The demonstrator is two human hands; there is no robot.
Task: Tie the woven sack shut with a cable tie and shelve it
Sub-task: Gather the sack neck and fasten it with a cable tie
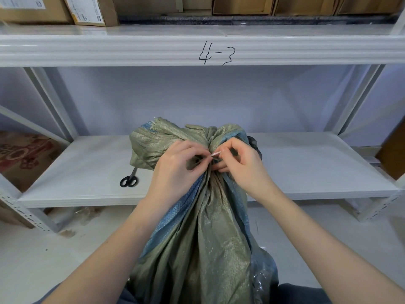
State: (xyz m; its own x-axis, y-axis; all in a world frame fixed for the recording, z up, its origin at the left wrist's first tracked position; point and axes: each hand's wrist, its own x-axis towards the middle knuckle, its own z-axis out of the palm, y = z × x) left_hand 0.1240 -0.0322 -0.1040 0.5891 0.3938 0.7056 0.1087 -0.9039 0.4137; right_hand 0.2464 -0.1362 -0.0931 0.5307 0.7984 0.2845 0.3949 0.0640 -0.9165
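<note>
A grey-green woven sack (203,238) with blue stripes stands on the floor in front of me, its neck gathered into a bunch. The loose top flops onto the lower shelf (306,172). A thin white cable tie (215,154) sits at the gathered neck. My left hand (179,163) pinches the tie and the fabric from the left. My right hand (238,159) grips the tie's other end from the right, fingers curled against the neck. Most of the tie is hidden by my fingers and the folds.
Black scissors (129,179) lie on the white lower shelf, left of the sack. The upper shelf beam (306,49), marked 4-3, carries cardboard boxes (92,9). A printed box (24,154) sits at the left, beyond the rack post. Pale floor lies below.
</note>
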